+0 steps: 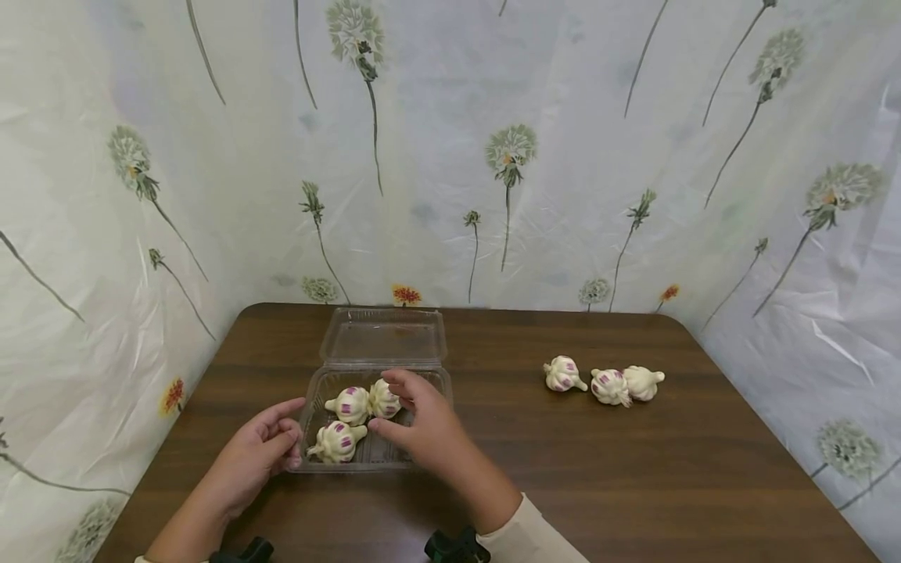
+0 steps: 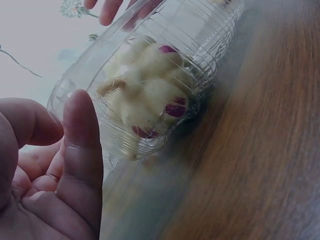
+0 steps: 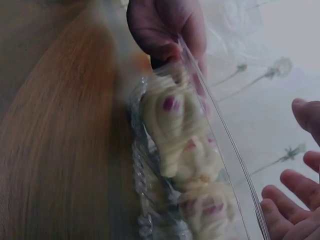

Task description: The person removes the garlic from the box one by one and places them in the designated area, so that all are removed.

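Observation:
A clear plastic clamshell container (image 1: 383, 453) lies on the table with its lid (image 1: 383, 336) folded back, away from me. Three whitish garlic bulbs with purple patches are inside: one at the back left (image 1: 349, 405), one beside it at the back (image 1: 382, 399), one at the front left (image 1: 338, 442). My left hand (image 1: 259, 447) holds the container's left rim between thumb and fingers. Over the container's right part, my right hand (image 1: 431, 428) has its fingers spread near the back bulb and grips nothing. In the right wrist view, those fingers (image 3: 295, 187) stand apart from the bulbs.
Farther right on the brown wooden table (image 1: 563, 469) lie three more bulbs: a single one (image 1: 563, 374) and a touching pair, one purple-patched (image 1: 609, 386) and one plain (image 1: 644, 382). A flower-printed sheet (image 1: 450, 156) hangs behind the table and along its sides.

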The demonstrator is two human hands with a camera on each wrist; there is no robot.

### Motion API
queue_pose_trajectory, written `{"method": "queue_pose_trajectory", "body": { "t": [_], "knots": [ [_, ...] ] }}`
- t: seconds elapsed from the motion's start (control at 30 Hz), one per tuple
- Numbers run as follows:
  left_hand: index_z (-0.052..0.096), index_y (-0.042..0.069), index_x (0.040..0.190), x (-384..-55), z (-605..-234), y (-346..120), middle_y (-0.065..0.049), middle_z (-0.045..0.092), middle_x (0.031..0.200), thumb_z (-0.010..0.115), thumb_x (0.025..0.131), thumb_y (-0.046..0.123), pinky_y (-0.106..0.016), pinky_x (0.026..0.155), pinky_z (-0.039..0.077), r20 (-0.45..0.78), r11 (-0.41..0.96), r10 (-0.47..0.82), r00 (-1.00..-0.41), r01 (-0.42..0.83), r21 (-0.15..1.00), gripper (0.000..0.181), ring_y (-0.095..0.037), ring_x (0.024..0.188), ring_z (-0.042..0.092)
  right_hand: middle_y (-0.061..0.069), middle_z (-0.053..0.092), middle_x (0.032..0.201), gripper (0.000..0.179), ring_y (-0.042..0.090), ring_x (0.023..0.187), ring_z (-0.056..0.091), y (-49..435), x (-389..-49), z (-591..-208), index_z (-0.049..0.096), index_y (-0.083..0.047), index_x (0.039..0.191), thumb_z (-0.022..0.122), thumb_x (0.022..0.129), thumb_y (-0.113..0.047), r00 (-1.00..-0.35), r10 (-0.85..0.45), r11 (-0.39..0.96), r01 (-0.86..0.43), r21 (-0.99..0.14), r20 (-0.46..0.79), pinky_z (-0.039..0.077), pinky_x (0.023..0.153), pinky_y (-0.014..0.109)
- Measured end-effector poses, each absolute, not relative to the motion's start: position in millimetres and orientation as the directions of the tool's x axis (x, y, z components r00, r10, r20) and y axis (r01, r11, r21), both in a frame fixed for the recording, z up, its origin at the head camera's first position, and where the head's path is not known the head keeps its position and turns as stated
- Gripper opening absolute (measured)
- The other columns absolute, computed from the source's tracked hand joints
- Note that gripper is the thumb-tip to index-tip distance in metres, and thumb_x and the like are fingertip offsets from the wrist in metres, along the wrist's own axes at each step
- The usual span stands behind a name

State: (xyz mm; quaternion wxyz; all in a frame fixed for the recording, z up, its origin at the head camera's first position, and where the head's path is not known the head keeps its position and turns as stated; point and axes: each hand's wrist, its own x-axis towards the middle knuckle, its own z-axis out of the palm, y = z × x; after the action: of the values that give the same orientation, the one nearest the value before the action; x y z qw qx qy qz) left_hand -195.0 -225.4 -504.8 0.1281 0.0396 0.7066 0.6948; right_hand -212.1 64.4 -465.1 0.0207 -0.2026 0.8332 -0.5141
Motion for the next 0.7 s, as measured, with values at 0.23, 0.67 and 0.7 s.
{"method": "queue_pose_trajectory", "body": {
  "t": [0.23, 0.67, 0.7],
  "knots": [
    [0.029, 0.003, 0.162, -194.5, -504.4, -225.6, -0.005, 0.057, 0.105, 0.050, 0.109, 0.005, -0.026, 0.072, 0.060, -0.127, 0.027, 0.240, -0.963, -0.124, 0.992, 0.056, -0.012, 0.084, 0.060, 0.003, 0.054, 0.152, 0.066, 0.026, 0.141, 0.054, 51.9, -208.1, -461.1, 0.051, -0.021, 0.151, 0.081, 0.094, -0.031, -0.913, -0.375, 0.437, -0.328, -0.838, 0.162, 0.047, 0.116, 0.046],
    [0.029, 0.004, 0.162, -195.8, -505.4, -226.3, -0.005, 0.058, 0.105, 0.051, 0.109, 0.008, -0.027, 0.073, 0.060, -0.139, 0.038, 0.235, -0.962, -0.134, 0.990, 0.058, -0.012, 0.084, 0.060, 0.001, 0.056, 0.148, 0.065, 0.031, 0.138, 0.056, 32.6, -207.8, -465.6, 0.053, -0.022, 0.150, 0.081, 0.093, -0.035, -0.903, -0.408, 0.445, -0.323, -0.835, 0.132, 0.051, 0.111, 0.049],
    [0.029, 0.004, 0.162, -195.9, -505.3, -226.3, -0.004, 0.058, 0.105, 0.051, 0.109, 0.008, -0.027, 0.073, 0.060, -0.140, 0.038, 0.235, -0.962, -0.135, 0.990, 0.058, -0.012, 0.084, 0.060, 0.000, 0.056, 0.148, 0.065, 0.030, 0.137, 0.057, 31.4, -207.4, -465.6, 0.052, -0.024, 0.150, 0.081, 0.093, -0.036, -0.905, -0.407, 0.462, -0.320, -0.827, 0.123, 0.052, 0.110, 0.048]
  ]
}}
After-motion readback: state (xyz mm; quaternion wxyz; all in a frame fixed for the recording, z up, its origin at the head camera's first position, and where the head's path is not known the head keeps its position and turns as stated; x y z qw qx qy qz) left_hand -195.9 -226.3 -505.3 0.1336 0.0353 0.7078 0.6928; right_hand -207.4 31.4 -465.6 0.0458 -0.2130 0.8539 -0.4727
